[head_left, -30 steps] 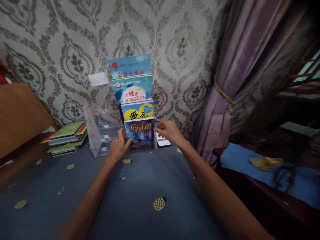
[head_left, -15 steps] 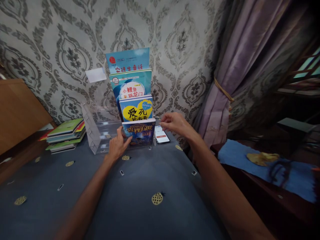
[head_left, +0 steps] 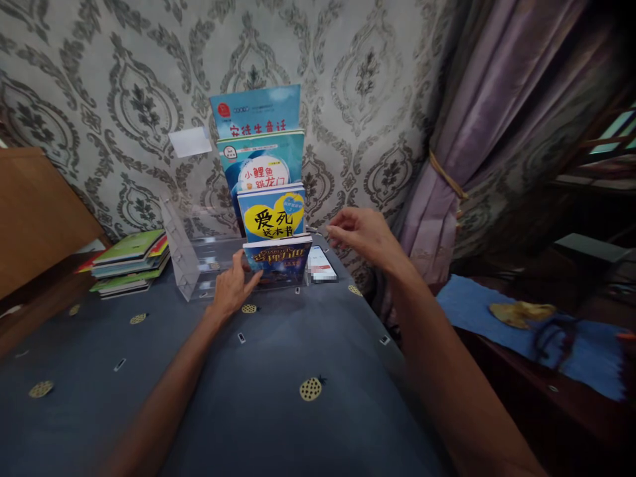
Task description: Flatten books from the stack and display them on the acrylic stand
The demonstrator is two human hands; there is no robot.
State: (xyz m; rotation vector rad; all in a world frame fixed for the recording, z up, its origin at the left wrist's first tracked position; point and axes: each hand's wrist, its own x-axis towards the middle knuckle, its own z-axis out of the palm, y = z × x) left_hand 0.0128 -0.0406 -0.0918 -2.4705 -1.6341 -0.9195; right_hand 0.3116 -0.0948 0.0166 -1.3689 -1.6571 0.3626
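Several books stand in tiers in a clear acrylic rack [head_left: 186,265]. The lowest, front one is a dark blue book [head_left: 278,255] with gold lettering. My left hand [head_left: 232,288] grips its lower left side, thumb across the front and fingers at the edge, partly hidden. Behind it rise a blue book with a yellow heart [head_left: 271,215], a teal book [head_left: 261,159] and a light blue book [head_left: 256,109]. Right of the rack, my right hand [head_left: 365,235] hovers with loosely bent fingers and nothing visible in them. A phone [head_left: 322,265] with a lit screen is just below its fingertips.
A stack of books [head_left: 132,262] lies left of the rack, near a wooden panel [head_left: 40,218]. The blue-grey tablecloth [head_left: 238,411] has pineapple prints. At right hang a tied purple curtain [head_left: 437,179] and, lower, a blue cloth [head_left: 596,358] with dark-framed glasses [head_left: 556,338].
My right hand has moved slightly right, away from the books' right edge. My left hand stays at the front book. The view has shifted a little.
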